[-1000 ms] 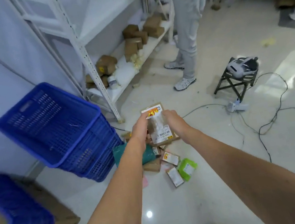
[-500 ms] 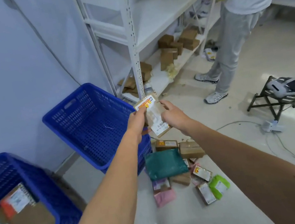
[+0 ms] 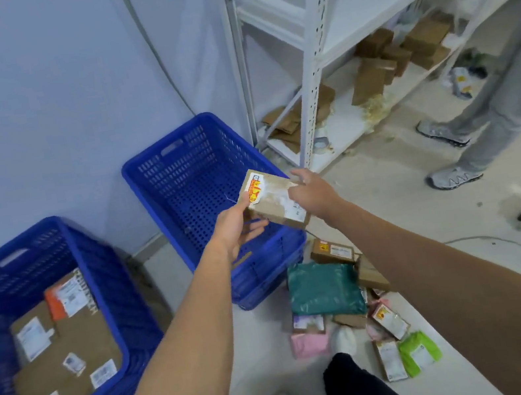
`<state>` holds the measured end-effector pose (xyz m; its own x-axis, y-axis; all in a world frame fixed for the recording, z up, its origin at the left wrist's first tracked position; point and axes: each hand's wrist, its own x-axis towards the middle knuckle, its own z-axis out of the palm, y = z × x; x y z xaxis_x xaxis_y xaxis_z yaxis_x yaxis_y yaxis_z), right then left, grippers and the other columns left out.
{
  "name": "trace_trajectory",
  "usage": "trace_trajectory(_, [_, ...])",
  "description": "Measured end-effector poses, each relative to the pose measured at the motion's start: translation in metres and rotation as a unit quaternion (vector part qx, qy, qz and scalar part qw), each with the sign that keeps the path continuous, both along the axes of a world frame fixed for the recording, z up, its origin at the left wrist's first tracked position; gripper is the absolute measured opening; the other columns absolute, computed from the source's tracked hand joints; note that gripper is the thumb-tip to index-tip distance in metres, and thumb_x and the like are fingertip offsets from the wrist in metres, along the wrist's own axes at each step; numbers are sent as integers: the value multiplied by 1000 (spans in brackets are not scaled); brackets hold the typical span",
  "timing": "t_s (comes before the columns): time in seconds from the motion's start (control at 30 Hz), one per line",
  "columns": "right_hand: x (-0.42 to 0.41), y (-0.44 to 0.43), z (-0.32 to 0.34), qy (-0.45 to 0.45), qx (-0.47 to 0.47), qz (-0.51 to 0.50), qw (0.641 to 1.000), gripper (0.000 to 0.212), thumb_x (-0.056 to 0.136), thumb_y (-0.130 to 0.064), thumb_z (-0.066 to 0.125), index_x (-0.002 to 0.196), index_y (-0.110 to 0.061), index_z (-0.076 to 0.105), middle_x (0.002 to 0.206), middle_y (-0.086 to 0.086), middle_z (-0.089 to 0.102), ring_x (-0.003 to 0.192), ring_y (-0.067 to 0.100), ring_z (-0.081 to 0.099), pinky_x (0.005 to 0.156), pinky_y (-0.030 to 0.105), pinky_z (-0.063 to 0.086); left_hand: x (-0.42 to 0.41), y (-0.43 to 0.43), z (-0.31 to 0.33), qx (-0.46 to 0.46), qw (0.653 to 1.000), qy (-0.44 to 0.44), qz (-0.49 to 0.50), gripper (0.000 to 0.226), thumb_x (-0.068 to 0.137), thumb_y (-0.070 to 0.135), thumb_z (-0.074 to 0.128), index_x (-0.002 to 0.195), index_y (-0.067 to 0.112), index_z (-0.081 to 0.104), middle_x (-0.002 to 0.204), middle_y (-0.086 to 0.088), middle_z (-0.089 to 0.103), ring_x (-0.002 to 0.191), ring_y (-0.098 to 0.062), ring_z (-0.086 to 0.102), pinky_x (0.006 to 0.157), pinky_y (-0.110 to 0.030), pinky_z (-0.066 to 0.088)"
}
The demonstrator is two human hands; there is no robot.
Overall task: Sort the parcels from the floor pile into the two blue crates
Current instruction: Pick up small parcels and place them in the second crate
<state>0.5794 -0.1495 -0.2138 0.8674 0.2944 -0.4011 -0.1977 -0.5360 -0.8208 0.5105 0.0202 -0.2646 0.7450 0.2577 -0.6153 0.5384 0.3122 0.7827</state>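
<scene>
One parcel (image 3: 273, 198) has reached the empty crate (image 3: 177, 170).
Both hands are clamped on it: my left hand (image 3: 236, 226) pinches the near end with the thumb on top, and my right hand (image 3: 312, 191) curls round the far edge. Half a second ago it stood more upright beside the rim. Now it lies flatter over the crate's near right corner at frame centre, so I judge the drop is close. My view has swung left, showing more of the part-filled crate (image 3: 98, 271) at lower left, with the pile (image 3: 324, 290) at lower centre.
</scene>
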Motion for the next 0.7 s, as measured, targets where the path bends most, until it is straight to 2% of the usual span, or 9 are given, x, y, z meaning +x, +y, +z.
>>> trace_trajectory(0.1, [30, 19, -21, 32, -24, 1, 999, 52, 91, -16, 50, 142, -13, 40, 124, 3, 50, 103, 21, 56, 79, 37, 50, 8, 16, -13, -7, 997, 12, 69, 43, 100, 47, 54, 119, 11, 67, 113, -10, 73, 90, -24, 76, 76, -32, 61])
trace_trajectory(0.2, [53, 44, -49, 89, -25, 49, 995, 28, 92, -18, 48, 120, -21, 45, 98, 0, 51, 74, 15, 53, 58, 30, 39, 13, 32, -31, -7, 991, 22, 133, 43, 100, 48, 54, 112, 10, 68, 112, -13, 74, 92, -25, 76, 80, -34, 62])
trace_trajectory(0.3, [74, 64, -71, 116, -37, 75, 990, 59, 97, -17, 45, 152, -9, 25, 104, 9, 54, 78, 19, 53, 63, 32, 36, 18, 43, -52, -6, 984, 23, 175, 36, 103, 42, 52, 119, 11, 59, 114, -18, 71, 97, -31, 74, 88, -40, 60])
trace_trajectory(0.37, [82, 80, -83, 127, -49, 86, 987, 43, 96, -18, 46, 137, -9, 42, 113, 16, 55, 87, 26, 55, 66, 35, 36, 20, 50, -64, -13, 978, 32, 204, 34, 103, 39, 52, 126, 14, 48, 115, -19, 69, 102, -34, 72, 93, -43, 58])
trace_trajectory(0.43, [91, 97, -98, 138, -55, 95, 984, 24, 94, -18, 47, 114, -6, 53, 105, 16, 59, 83, 28, 53, 66, 37, 36, 26, 62, -80, -23, 975, 49, 214, 34, 103, 38, 52, 128, 16, 45, 116, -18, 68, 104, -33, 72, 93, -42, 58])
trace_trajectory(0.5, [101, 115, -118, 136, -63, 99, 984, 26, 94, -18, 47, 116, -7, 57, 106, 15, 65, 86, 30, 59, 65, 38, 41, 35, 77, -100, -27, 977, 76, 195, 38, 103, 42, 51, 132, 17, 48, 125, -16, 66, 105, -30, 71, 93, -40, 58])
trace_trajectory(0.57, [111, 133, -139, 137, -67, 101, 983, 25, 94, -19, 48, 118, -14, 54, 118, 12, 65, 104, 31, 63, 81, 46, 54, 43, 94, -125, -21, 978, 107, 179, 41, 103, 45, 49, 134, 19, 51, 131, -10, 62, 111, -26, 66, 98, -40, 54])
trace_trajectory(0.63, [120, 146, -160, 148, -72, 96, 982, 27, 96, -19, 48, 123, -19, 50, 129, 12, 60, 116, 32, 59, 97, 56, 49, 58, 107, -146, -4, 979, 134, 156, 42, 104, 47, 45, 133, 19, 54, 132, -3, 60, 119, -22, 58, 105, -41, 47])
trace_trajectory(0.7, [128, 158, -186, 160, -91, 106, 977, 37, 100, -18, 47, 137, -17, 45, 135, 11, 55, 121, 32, 55, 100, 57, 45, 73, 123, -170, 17, 978, 161, 131, 47, 103, 49, 44, 137, 17, 54, 134, 1, 57, 123, -20, 53, 108, -42, 43])
